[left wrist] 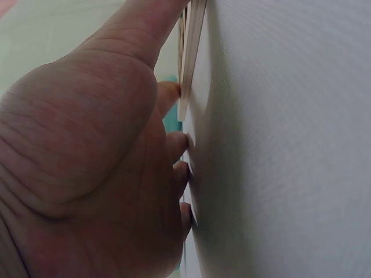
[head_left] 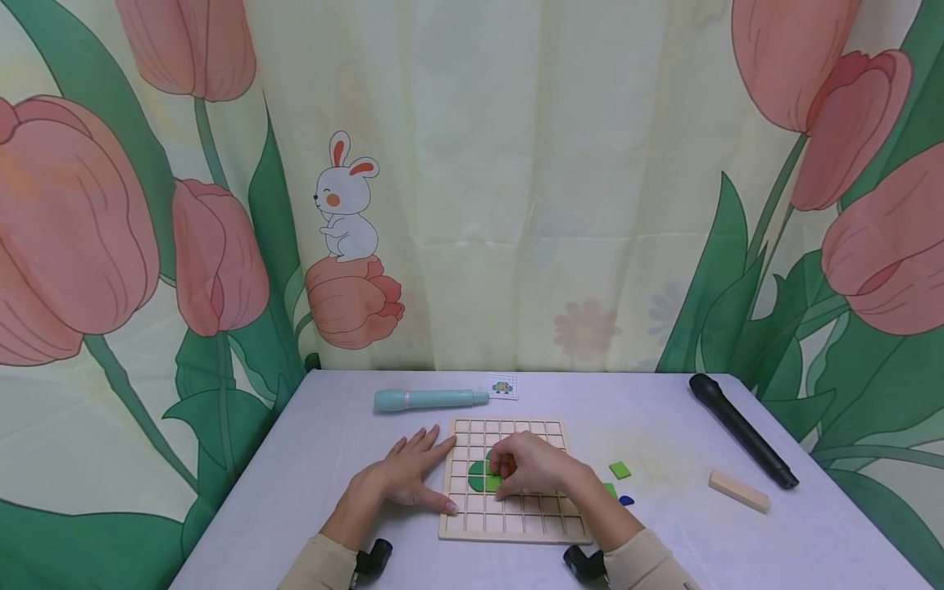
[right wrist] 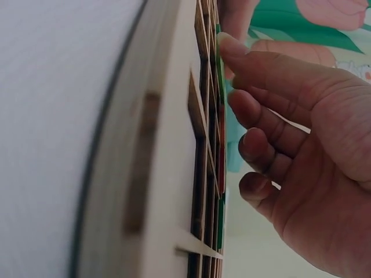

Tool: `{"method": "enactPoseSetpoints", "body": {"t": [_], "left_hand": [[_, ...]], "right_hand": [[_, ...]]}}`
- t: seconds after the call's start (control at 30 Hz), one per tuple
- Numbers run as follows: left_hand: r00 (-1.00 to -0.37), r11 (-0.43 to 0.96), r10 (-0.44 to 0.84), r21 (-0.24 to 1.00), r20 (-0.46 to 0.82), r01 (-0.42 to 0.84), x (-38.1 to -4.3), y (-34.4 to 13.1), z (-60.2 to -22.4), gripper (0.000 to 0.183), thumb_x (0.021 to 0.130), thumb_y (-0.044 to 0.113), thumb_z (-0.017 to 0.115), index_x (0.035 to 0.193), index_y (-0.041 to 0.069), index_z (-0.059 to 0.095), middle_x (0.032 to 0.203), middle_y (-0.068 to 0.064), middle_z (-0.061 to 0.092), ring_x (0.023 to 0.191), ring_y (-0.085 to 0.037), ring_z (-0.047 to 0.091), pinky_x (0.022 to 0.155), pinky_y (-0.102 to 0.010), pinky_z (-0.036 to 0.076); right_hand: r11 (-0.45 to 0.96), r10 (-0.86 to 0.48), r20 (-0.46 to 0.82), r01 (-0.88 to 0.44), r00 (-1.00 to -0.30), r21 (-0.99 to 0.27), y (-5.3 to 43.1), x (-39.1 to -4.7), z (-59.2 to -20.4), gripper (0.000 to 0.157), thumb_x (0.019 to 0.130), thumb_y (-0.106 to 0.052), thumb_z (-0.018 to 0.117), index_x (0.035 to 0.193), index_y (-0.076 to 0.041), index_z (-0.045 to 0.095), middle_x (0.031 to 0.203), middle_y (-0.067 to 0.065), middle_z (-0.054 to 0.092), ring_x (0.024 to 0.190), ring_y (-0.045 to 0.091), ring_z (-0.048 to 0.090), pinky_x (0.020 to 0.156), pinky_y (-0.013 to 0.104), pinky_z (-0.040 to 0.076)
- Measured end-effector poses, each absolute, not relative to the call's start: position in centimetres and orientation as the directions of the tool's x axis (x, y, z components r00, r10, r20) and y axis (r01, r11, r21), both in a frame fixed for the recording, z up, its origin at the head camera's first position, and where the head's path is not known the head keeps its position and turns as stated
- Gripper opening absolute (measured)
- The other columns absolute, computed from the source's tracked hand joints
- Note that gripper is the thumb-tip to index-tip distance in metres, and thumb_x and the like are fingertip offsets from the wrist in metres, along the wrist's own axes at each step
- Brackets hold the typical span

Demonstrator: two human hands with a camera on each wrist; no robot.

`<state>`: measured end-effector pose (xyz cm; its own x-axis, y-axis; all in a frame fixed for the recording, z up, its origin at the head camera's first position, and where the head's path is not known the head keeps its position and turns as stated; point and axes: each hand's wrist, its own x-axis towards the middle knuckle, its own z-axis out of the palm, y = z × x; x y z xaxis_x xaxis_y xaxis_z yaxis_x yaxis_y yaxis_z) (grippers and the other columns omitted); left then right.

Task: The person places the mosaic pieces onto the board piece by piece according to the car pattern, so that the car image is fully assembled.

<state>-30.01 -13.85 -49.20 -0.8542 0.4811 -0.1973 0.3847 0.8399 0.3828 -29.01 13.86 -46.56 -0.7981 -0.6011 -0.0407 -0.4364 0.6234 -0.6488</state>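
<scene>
While the left hand (head_left: 404, 477), fingers wide, touches the pale wooden grid board (head_left: 472, 524), the right hand (head_left: 536, 464) curls over a flat light-green piece (head_left: 492, 484) on it; whether the fingers pinch it, I cannot tell.

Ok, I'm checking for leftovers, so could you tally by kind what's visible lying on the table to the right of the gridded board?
Light green pieces: 2 (one partly hidden)
Dark blue piece: 1
Wooden block: 1
Black rod-shaped item: 1
Total: 5
</scene>
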Motion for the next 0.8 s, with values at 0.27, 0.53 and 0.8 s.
{"method": "enactPoseSetpoints", "body": {"t": [0.27, 0.53, 0.8], "left_hand": [[-0.853, 0.837, 0.483, 0.388, -0.195, 0.385, -30.0, -13.8, -49.3, 0.118, 0.071, 0.08, 0.077, 0.166, 0.029, 0.029, 0.176, -0.011, 0.015, 0.164, -0.034, 0.008, 0.13, -0.062, 0.01], [-0.86, 0.84, 0.474, 0.39, -0.191, 0.376, -30.0, -13.8, -49.2, 0.119, 0.07, 0.08, 0.078, 0.166, 0.03, 0.029, 0.176, -0.01, 0.015, 0.164, -0.033, 0.008, 0.13, -0.062, 0.009], [-0.859, 0.838, 0.479, 0.386, -0.183, 0.385, -30.0, -13.8, -49.1, 0.119, 0.069, 0.081, 0.078, 0.165, 0.03, 0.029, 0.176, -0.01, 0.016, 0.164, -0.033, 0.009, 0.13, -0.062, 0.01]], "right_hand": [[0.617, -0.568, 0.026, -0.446, -0.823, -0.648, 15.0, -29.4, -45.6, 0.02, 0.086, -0.02, 0.087, 0.1, -0.012, 0.075, 0.08, -0.008, 0.066, 0.074, 0.01, 0.058, 0.065, 0.025, 0.049], [0.623, -0.512, 0.053, -0.413, -0.857, -0.665, 17.2, -29.7, -44.3, 0.025, 0.085, -0.02, 0.087, 0.105, -0.01, 0.075, 0.085, -0.006, 0.067, 0.079, 0.017, 0.06, 0.064, 0.026, 0.051], [0.649, -0.464, 0.062, -0.387, -0.884, -0.655, 18.6, -30.0, -44.0, 0.028, 0.084, -0.022, 0.088, 0.106, -0.011, 0.075, 0.085, -0.005, 0.066, 0.082, 0.018, 0.059, 0.066, 0.027, 0.05]]}}
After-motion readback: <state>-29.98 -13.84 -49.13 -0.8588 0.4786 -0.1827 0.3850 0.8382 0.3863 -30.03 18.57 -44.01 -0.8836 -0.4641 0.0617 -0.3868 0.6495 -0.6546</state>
